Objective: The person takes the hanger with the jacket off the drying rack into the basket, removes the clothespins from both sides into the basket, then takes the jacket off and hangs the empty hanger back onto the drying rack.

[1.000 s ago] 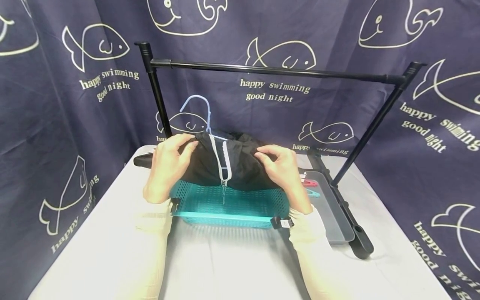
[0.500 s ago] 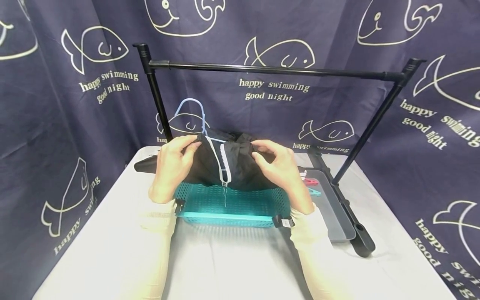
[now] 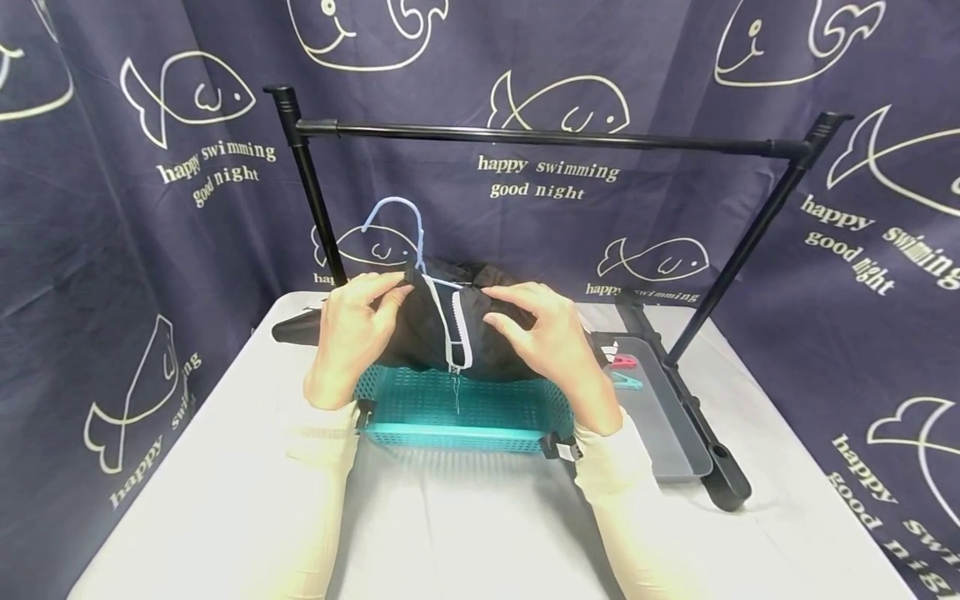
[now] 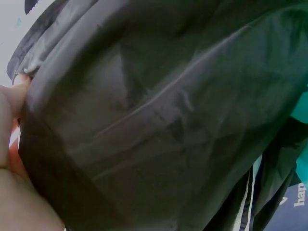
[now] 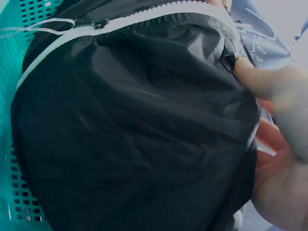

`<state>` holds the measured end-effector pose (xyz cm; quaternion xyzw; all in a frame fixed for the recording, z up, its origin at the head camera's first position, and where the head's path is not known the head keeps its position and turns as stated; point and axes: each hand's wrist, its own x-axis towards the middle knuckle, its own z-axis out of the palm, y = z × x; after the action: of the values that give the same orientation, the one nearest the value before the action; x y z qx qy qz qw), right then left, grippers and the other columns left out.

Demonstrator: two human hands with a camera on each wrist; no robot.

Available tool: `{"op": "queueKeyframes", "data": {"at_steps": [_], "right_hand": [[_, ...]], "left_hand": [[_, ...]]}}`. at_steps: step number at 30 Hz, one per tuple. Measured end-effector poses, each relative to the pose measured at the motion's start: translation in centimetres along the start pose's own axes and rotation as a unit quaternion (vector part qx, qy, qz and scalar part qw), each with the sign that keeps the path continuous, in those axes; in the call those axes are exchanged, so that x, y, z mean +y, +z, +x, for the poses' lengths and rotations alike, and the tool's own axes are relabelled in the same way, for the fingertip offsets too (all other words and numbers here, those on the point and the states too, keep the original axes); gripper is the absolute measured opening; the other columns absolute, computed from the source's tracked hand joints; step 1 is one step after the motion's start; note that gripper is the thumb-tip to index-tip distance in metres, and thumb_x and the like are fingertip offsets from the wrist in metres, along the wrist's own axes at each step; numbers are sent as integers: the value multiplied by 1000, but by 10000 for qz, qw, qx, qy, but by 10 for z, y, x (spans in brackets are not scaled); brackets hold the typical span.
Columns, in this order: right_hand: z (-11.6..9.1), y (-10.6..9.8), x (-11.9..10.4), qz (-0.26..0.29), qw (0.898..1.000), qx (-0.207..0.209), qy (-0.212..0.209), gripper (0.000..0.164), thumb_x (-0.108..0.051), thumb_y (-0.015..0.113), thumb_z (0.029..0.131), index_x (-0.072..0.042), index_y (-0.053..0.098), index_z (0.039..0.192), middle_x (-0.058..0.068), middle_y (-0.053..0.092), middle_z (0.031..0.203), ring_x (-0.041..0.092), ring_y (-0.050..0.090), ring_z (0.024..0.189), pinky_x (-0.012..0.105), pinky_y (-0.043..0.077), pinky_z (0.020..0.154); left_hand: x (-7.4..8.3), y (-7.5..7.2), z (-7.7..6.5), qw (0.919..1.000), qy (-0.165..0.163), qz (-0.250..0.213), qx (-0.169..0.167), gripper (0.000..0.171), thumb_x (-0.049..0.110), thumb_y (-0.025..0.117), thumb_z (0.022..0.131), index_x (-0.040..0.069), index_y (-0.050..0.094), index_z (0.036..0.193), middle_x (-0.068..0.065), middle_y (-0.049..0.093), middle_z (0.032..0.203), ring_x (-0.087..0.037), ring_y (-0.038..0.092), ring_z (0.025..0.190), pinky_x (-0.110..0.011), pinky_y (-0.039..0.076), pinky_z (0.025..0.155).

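Note:
A black jacket (image 3: pixel 495 354) with a white zipper (image 3: pixel 461 333) hangs between my hands, partly unzipped at the collar. Inside its neck sits a light blue hanger (image 3: pixel 419 233), whose hook sticks up above the collar. My left hand (image 3: pixel 358 325) pinches the collar edge on the left. On the other side of the zipper, my right hand (image 3: pixel 543 337) holds the collar between thumb and fingers. The right wrist view shows the thumb (image 5: pixel 262 79) pressing the cloth near the zipper teeth. Cloth (image 4: pixel 159 115) fills most of the left wrist view.
Below the jacket stands a turquoise basket (image 3: pixel 457 436). A black rack (image 3: pixel 540 136) spans the space behind, its foot (image 3: pixel 723 483) on the right. Beside that foot, a grey tray (image 3: pixel 671 446) holds a red clip (image 3: pixel 624 362) and a blue clip (image 3: pixel 627 381). A patterned curtain surrounds the white table.
My hands have drawn closer together along the collar, the left moving right and the right moving left. The hanger hook has swung left, then back right.

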<state>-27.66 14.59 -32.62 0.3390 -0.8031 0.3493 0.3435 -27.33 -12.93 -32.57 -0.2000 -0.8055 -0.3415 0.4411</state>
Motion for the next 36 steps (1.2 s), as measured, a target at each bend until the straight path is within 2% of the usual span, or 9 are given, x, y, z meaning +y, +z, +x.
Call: {"op": "queueKeyframes", "data": {"at_steps": [7, 12, 18, 27, 29, 33, 36], "right_hand": [[-1, 2, 4, 61, 9996, 278, -4, 17, -11, 86, 84, -13, 84, 100, 1, 79, 94, 16, 74, 86, 35, 56, 76], [-2, 3, 11, -10, 9989, 461, 124, 15, -10, 88, 81, -11, 84, 95, 3, 80, 93, 19, 76, 85, 36, 57, 77], [-4, 0, 20, -44, 9972, 626, 406, 13, -7, 88, 81, -7, 83, 94, 6, 80, 94, 24, 77, 88, 40, 58, 81], [-5, -13, 30, -98, 9868, 517, 1529, 13, -10, 84, 86, -9, 83, 98, 7, 80, 94, 24, 77, 83, 41, 60, 76], [-6, -17, 32, -103, 9830, 465, 1773, 12, -13, 84, 86, -10, 83, 98, 6, 80, 93, 22, 78, 82, 33, 59, 75], [-6, -25, 34, -169, 9761, 365, 2137, 14, -19, 83, 87, -13, 83, 99, 3, 80, 92, 19, 77, 82, 27, 54, 73], [-7, -30, 37, -209, 9704, 221, 2394, 15, -22, 82, 87, -13, 83, 99, 3, 80, 96, 20, 75, 87, 35, 53, 77]], "left_hand": [[-5, -4, 0, 9998, -4, 22, 173, 17, 16, 82, 89, 15, 83, 105, -6, 66, 73, -15, 40, 57, -37, 34, 54], [-12, -10, -1, 9992, -114, -86, 385, 16, 12, 82, 88, 11, 83, 105, -9, 68, 75, -17, 44, 59, -33, 35, 57], [-19, -19, 0, 9981, -376, -112, 471, 14, 11, 80, 90, 13, 84, 104, -7, 71, 78, -19, 48, 63, -32, 36, 61], [-20, -23, 0, 9967, -518, -162, 605, 15, 13, 81, 90, 12, 84, 105, -9, 72, 79, -18, 48, 61, -29, 36, 60], [-21, -24, 0, 9962, -535, -194, 656, 15, 13, 81, 90, 13, 84, 104, -9, 73, 79, -16, 48, 61, -27, 36, 60], [-20, -24, 0, 9958, -506, -216, 733, 14, 14, 80, 91, 13, 84, 105, -8, 72, 77, -15, 46, 60, -25, 35, 59], [-20, -23, 2, 9955, -504, -210, 769, 14, 14, 80, 91, 13, 84, 104, -9, 70, 76, -15, 45, 60, -27, 34, 59]]}}
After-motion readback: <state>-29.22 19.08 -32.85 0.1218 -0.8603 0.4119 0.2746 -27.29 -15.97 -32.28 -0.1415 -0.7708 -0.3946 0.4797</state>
